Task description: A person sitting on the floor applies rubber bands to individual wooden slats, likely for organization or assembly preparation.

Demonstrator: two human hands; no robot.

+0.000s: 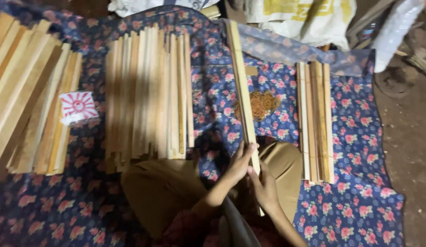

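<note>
A long slat [242,91] was gripped near its end by both the left hand [242,161] and the right hand [264,186]. Right of them a small finished bundle [315,121] lay; left, a big loose stack [149,91] seemingly remained.

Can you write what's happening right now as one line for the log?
left hand: grips long wooden strip | right hand: grips same strip lower | beside: rubber bands, wooden strip pile, floral cloth
</note>
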